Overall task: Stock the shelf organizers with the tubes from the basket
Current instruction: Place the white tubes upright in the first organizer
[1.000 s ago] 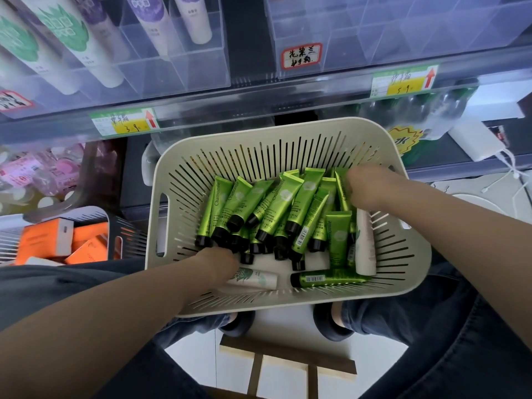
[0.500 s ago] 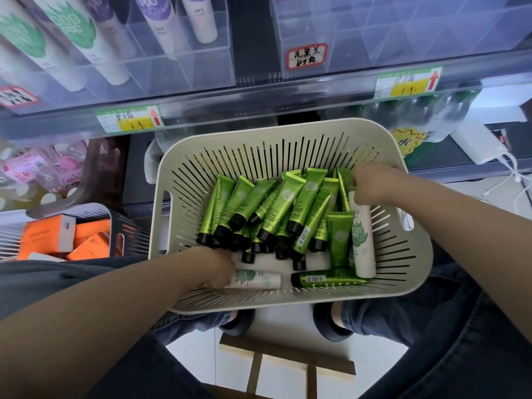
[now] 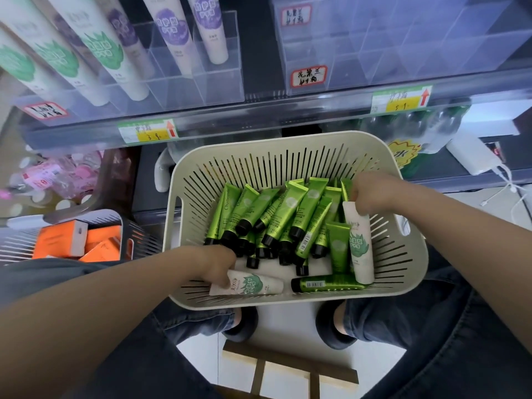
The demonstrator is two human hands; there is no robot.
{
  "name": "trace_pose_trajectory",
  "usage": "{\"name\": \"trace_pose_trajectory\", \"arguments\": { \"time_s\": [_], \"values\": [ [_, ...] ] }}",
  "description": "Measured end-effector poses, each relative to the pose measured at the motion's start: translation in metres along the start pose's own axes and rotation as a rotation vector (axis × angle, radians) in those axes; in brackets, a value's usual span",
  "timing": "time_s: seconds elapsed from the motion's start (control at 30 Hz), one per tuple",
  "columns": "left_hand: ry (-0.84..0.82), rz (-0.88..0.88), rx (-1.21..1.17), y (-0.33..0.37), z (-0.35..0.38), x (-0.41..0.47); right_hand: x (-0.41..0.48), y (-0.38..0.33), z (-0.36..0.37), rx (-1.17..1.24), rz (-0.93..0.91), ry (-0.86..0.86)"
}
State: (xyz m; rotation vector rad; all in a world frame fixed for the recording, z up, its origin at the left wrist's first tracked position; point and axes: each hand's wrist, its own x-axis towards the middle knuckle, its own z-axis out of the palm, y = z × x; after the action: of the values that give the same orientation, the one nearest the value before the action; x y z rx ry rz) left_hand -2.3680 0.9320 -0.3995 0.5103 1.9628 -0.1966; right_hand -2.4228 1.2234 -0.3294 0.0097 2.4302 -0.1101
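A cream slotted basket [image 3: 288, 152] rests on my knees and holds several small green tubes [image 3: 288, 214] with black caps. Two white tubes with green leaf print also lie in it. My left hand [image 3: 220, 263] grips the end of the white tube [image 3: 256, 285] lying along the near wall. My right hand [image 3: 371, 192] holds the top end of the other white tube [image 3: 358, 249] at the right side. Above stand clear shelf organizers [image 3: 201, 67], the left one holding tall white tubes with green and purple prints.
The right clear organizer [image 3: 403, 47] has bare compartments. Price tags [image 3: 148, 132] run along the shelf edge. A grey basket with orange boxes [image 3: 77, 240] sits at my left. A white power bank with a cable [image 3: 475, 156] lies on the lower shelf at right. A wooden stool [image 3: 288, 367] stands between my feet.
My left hand slid down from the green tube caps onto the white tube by the near wall. My right hand shifted from the green tubes to the top of the upright white tube.
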Motion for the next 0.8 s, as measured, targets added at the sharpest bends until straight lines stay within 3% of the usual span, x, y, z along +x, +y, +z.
{"name": "trace_pose_trajectory", "arguments": {
  "time_s": [0.3,0.8],
  "values": [
    [0.305,0.006,-0.098,-0.005,-0.009,-0.035,-0.028,-0.010,0.000,0.084,-0.033,0.059],
    [0.803,0.105,-0.333,-0.036,-0.065,-0.127,-0.075,-0.070,-0.076,0.228,-0.214,0.277]
  ]
}}
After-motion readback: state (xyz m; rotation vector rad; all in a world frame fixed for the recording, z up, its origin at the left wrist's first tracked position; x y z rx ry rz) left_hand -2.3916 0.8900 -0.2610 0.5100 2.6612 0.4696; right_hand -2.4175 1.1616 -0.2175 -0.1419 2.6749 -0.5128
